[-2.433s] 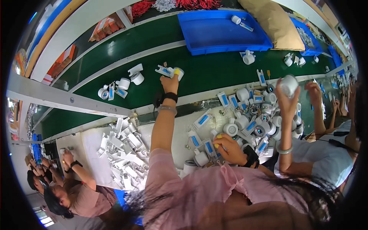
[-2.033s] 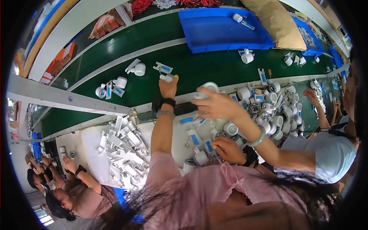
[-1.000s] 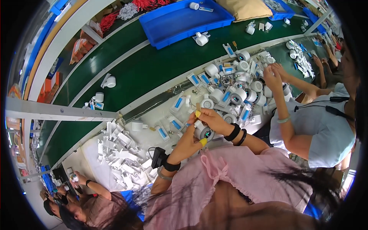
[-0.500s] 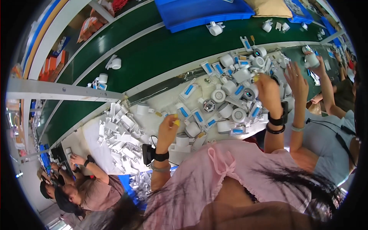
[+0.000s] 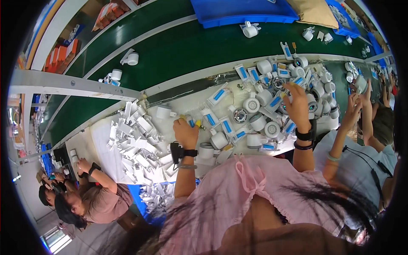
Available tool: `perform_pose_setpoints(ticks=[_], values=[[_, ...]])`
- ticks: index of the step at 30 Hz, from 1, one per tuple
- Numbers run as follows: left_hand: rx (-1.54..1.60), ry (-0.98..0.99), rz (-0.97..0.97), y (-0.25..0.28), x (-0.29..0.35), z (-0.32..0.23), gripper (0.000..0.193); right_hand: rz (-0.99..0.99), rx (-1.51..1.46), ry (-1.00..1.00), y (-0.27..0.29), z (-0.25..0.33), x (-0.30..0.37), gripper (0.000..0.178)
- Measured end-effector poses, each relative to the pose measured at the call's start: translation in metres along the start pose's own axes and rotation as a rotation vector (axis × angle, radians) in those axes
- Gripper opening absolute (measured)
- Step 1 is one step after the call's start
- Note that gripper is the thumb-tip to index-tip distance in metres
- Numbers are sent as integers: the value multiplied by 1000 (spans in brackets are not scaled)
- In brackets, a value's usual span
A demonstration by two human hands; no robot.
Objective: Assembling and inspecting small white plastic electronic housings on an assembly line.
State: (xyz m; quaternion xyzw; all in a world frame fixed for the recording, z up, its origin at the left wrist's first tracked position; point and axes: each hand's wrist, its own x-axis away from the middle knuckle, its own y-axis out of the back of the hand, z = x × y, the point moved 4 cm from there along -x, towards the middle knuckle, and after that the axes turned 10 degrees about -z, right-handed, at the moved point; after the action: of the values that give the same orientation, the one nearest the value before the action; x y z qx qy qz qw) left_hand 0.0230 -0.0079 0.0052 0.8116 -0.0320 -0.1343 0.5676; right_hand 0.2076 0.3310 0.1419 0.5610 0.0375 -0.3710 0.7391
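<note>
My left hand [image 5: 185,134] is over the near side of the white worktop, fingers curled inward with yellow finger covers on the tips. Whatever lies between those fingers is too hidden to name; a bit of blue and yellow shows beside them. Just beyond it lies a white cylindrical housing [image 5: 164,111]. My right hand [image 5: 296,104] reaches over the pile of white handheld-fan units, thumb and fingers apart, nothing visibly held. Close to its fingertips are a round fan head [image 5: 278,83] and a white part with a blue battery [image 5: 275,101].
White plastic shells [image 5: 137,138] are heaped at left, above a blue bin [image 5: 146,208] of small parts. A green conveyor [image 5: 170,55] runs behind, with a blue tray [image 5: 246,17] beyond. A metal post [image 5: 72,85] juts in at left. A co-worker's hands [image 5: 355,104] work at right.
The view has shifted, so the worktop sits a little lower and further right. My left hand has moved closer to the cylindrical housing. The neighbour's hands at right have drawn together around a white part.
</note>
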Motion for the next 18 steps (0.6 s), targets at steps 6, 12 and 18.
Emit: perform_pose_setpoints(ticks=[6, 12, 18], values=[[95, 150, 218, -9, -13, -2, 57, 212, -443, 211, -47, 86, 10, 39], [1079, 322, 664, 54, -24, -17, 46, 403, -744, 153, -92, 121, 28, 46], [1259, -67, 1253, 110, 4, -53, 58, 232, -804, 404, -75, 156, 12, 41]])
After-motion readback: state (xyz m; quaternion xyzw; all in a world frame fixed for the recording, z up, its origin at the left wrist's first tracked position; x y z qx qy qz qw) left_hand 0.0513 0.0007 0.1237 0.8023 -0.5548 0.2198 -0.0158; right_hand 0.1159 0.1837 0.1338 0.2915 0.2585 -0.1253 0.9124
